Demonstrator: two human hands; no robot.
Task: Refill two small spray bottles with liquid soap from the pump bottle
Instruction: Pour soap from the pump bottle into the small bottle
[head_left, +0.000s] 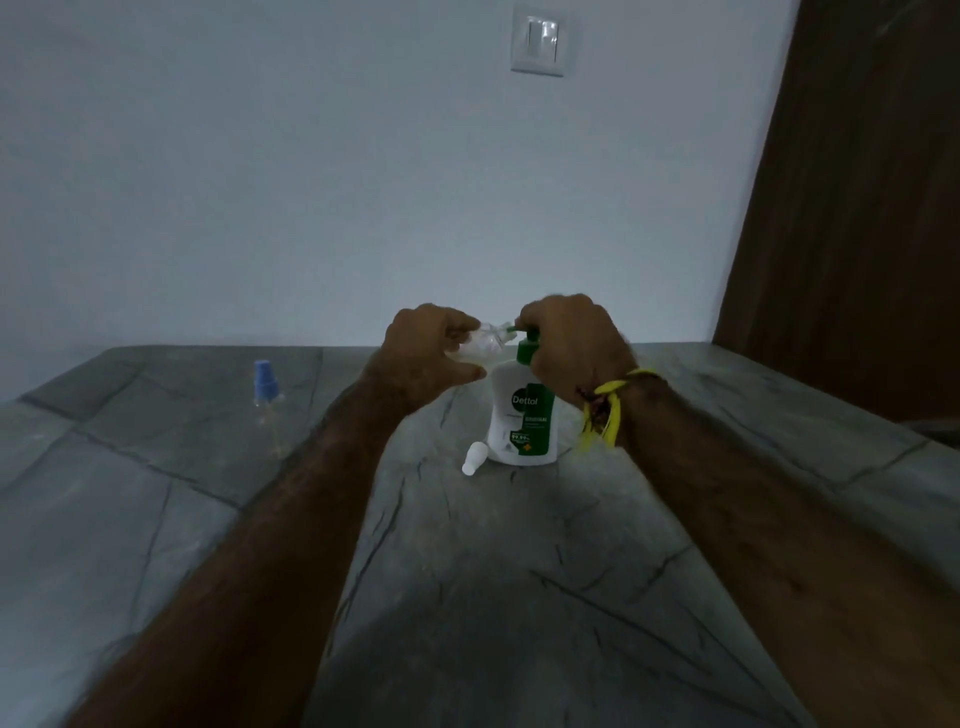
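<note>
My left hand (426, 345) gripped a clear spray bottle (480, 345) at the green spout; my right hand (571, 343) curled over the Dettol pump bottle (522, 421) on the desk (519, 571).

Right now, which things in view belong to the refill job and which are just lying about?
Job: pump bottle; clear bottle in left hand; white cap; blue-capped bottle; right hand on pump.
Lying about: wall switch; door.

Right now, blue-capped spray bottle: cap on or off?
On. The blue-capped spray bottle stands upright on the table, blue cap seated on top, untouched by either hand.
</note>
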